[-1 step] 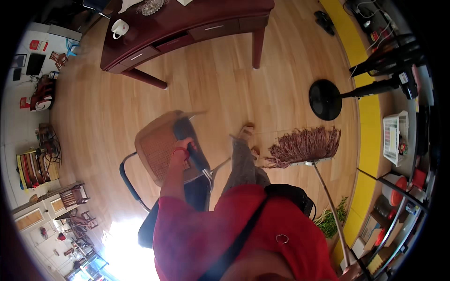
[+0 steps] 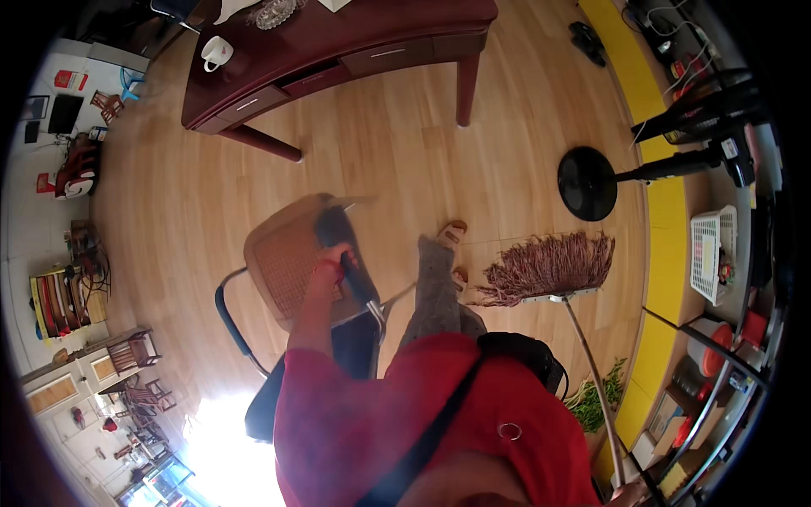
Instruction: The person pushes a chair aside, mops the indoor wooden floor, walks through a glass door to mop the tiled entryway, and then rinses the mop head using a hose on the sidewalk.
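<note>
Grips the chair (image 2: pixel 283 266), left of the person's legs (image 2: pixel 437 291), by its armrest (image 2: pixel 359 283) with the left hand (image 2: pixel 338 256), apparently clasps the mop (image 2: pixel 553 266) with the dim right hand (image 2: pixel 632 492), and, judging by those grips, while chair-shifting, needs a steady hold next!

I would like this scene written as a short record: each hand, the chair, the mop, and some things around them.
Left hand: gripping a dark armrest of the chair
Right hand: at the upper end of the mop handle; grip unclear
Chair: tan panel, metal frame
Mop: reddish-brown strands spread on the floor
Ahead: dark red table, white mug on it
Right side: black fan, white basket
</note>
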### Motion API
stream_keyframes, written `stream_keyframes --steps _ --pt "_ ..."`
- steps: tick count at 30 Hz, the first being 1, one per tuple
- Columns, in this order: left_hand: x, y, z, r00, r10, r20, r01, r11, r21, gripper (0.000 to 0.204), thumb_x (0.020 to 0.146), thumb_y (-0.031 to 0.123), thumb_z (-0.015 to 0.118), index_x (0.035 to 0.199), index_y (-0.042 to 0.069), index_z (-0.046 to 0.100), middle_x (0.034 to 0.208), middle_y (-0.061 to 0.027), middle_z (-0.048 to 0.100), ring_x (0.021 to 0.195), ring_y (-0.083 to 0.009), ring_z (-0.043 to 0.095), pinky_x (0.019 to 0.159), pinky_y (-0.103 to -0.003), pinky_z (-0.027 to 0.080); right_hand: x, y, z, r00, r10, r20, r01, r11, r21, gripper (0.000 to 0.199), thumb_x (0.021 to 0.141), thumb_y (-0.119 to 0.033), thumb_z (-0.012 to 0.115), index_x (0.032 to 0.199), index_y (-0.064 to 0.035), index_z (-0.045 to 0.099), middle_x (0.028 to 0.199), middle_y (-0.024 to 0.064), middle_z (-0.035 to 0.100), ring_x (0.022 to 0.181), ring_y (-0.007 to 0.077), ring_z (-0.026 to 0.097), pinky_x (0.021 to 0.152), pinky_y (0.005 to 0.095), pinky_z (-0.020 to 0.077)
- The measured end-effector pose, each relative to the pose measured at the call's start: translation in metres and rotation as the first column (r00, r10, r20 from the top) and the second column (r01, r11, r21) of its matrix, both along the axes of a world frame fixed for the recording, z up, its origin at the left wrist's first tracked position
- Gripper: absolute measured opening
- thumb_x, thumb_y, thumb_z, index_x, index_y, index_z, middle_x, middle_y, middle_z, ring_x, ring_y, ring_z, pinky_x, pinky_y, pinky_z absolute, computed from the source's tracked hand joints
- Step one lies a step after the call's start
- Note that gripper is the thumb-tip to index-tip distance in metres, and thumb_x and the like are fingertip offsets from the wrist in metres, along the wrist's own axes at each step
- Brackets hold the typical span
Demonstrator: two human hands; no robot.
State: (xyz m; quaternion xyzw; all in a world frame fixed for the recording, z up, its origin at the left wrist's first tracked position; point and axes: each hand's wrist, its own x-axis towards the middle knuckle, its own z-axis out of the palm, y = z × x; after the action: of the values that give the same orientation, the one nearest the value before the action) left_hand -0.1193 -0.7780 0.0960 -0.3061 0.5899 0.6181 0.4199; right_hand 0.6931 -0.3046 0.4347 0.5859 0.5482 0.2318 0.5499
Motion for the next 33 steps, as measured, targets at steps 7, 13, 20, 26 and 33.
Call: stream_keyframes --steps 7,13,20,26,33 --pt "-0.122 0.116 -0.023 0.974 -0.169 -0.152 0.176 0.984 0.036 0.016 0.070 0.015 0.056 0.061 0.005 0.047 0.055 -0.0090 0.049 0.052 -0.0233 0.052 0.053 -0.039 0.048 -0.032 -0.037 0.015 0.997 -0.078 0.026 0.080 0.996 -0.045 0.015 0.076 -0.017 0.053 0.083 -0.0066 0.062 0.091 0.0089 0.062 0.082 0.0216 0.061 0.067 0.0344 0.0508" --pt "-0.219 0.198 -0.029 0.998 -0.067 0.004 0.067 0.997 -0.026 0.022 0.071 0.018 0.062 0.082 0.005 0.048 0.062 -0.0084 0.048 0.055 -0.0245 0.051 0.053 -0.040 0.045 -0.083 -0.013 0.028 0.983 -0.177 -0.052 0.183 0.971 0.153 0.017 0.080 -0.015 0.045 0.087 -0.0101 0.059 0.086 0.0099 0.062 0.084 0.0244 0.060 0.070 0.0366 0.0491" --pt "-0.260 0.232 -0.015 0.985 -0.168 0.037 0.172 0.951 -0.255 0.025 0.073 0.021 0.063 0.087 0.006 0.050 0.068 -0.0096 0.050 0.061 -0.0248 0.051 0.061 -0.042 0.045 -0.073 -0.010 0.027 0.983 -0.106 -0.147 0.125 0.984 0.128 0.009 0.071 -0.009 0.052 0.078 -0.0079 0.058 0.081 0.0119 0.060 0.080 0.0275 0.059 0.070 0.0370 0.0481" --pt "-0.293 0.206 -0.044 0.810 -0.552 -0.196 0.219 0.596 -0.772 0.052 0.061 0.036 0.071 0.102 0.009 0.053 0.100 -0.0160 0.053 0.077 -0.0301 0.055 0.065 -0.044 0.045 -0.066 -0.059 0.020 0.887 -0.333 -0.319 0.379 0.921 0.092 0.014 0.068 -0.006 0.051 0.076 -0.0009 0.061 0.081 0.0181 0.061 0.080 0.0315 0.060 0.071 0.0385 0.0480" --pt "-0.082 0.296 -0.009 -0.050 -0.895 0.444 -0.438 -0.380 -0.815 0.039 0.069 0.028 0.058 0.104 0.011 0.053 0.109 -0.0160 0.052 0.109 -0.0237 0.046 0.088 -0.038 0.038 0.076 -0.274 -0.092 0.505 -0.709 -0.493 0.743 0.647 -0.170 0.023 0.067 -0.011 0.051 0.086 0.0012 0.057 0.083 0.0217 0.059 0.078 0.0323 0.059 0.070 0.0411 0.0459"
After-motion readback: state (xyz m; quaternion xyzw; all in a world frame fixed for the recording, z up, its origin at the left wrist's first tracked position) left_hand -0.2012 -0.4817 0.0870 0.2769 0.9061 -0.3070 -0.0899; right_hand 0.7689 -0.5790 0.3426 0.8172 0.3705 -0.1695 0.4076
